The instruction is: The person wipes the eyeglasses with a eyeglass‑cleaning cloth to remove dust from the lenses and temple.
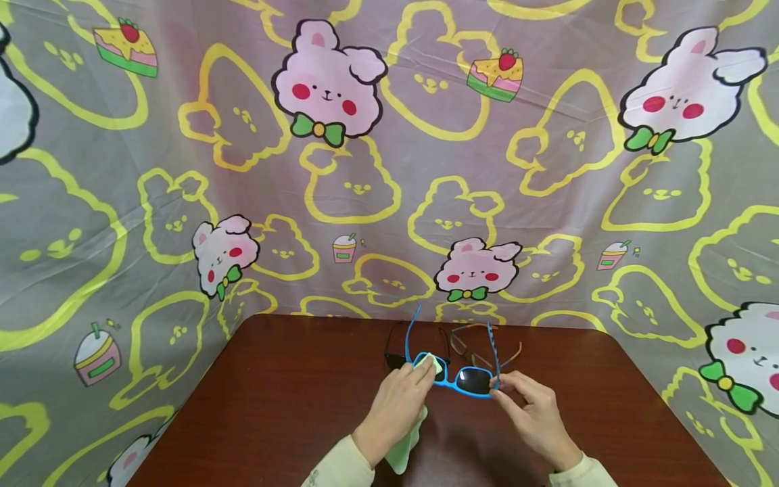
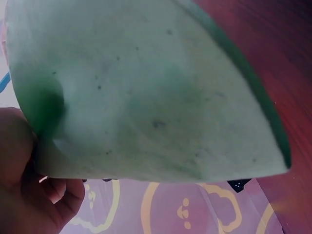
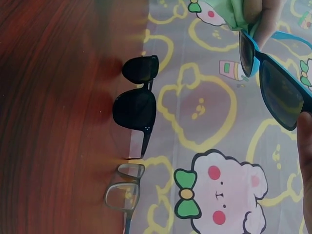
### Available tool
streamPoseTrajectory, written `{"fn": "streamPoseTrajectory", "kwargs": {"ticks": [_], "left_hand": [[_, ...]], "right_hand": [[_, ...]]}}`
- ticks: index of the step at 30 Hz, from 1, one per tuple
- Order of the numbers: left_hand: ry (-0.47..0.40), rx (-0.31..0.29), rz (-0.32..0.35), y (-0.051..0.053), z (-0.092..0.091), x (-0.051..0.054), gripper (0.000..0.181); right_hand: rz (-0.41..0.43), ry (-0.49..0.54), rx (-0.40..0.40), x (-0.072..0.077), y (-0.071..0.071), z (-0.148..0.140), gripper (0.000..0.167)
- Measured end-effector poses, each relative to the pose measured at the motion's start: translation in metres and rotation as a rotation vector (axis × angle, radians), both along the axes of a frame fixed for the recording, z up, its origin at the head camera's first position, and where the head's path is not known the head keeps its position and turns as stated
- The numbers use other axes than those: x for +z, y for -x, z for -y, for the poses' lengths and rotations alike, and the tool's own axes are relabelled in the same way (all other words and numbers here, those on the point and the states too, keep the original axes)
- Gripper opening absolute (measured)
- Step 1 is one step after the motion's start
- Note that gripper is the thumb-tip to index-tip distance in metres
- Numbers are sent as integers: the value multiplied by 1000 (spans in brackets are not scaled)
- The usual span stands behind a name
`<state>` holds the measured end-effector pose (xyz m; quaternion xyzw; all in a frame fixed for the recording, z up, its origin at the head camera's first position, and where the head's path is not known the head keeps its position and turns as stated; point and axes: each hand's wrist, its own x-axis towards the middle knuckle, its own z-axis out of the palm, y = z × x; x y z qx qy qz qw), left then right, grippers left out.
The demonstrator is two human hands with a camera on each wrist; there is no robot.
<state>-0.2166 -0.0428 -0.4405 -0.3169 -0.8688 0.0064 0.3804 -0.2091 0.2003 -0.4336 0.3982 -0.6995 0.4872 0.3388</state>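
Blue-framed sunglasses [image 1: 475,381] with dark lenses are held up over the table, temples unfolded and pointing away. My right hand [image 1: 535,409] pinches them at the right-hand hinge between thumb and fingers. In the right wrist view its thumb [image 3: 306,161] lies on the rim of the sunglasses [image 3: 280,92]. A pale green cloth [image 1: 402,452] is gripped by my left hand [image 1: 395,406], which holds part of it against the left-hand lens. The rest of the cloth hangs below that hand and fills much of the left wrist view [image 2: 146,107]. Fingers and cloth partly hide that lens.
Behind the blue pair, black sunglasses [image 3: 134,108] and clear-lensed glasses [image 3: 122,196] lie near the far edge of the brown table [image 1: 274,399]. A grey curtain [image 1: 365,237] with rabbit prints surrounds the table at the back and sides.
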Motion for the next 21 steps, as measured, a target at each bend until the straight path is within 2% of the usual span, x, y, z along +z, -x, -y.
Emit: {"fn": "streamPoseTrajectory", "kwargs": {"ticks": [4,8,11,15,21], "left_hand": [[16,-22,37,0,1,1,59],[33,-35,63,0,2,2,58],[36,-45,80,0,3,3,55],[36,-70,89,-1,4,3,48],[57,-90,106,-2,6,3,47]], "right_hand": [[7,5,19,-14,10,-6,40],[2,11,36,-18,13,-8,40],[-8,18,45,-15,11,-6,40],[-20,32,50,-3,3,-1,37],[-21,46,-1,9,-5,4,36]]}}
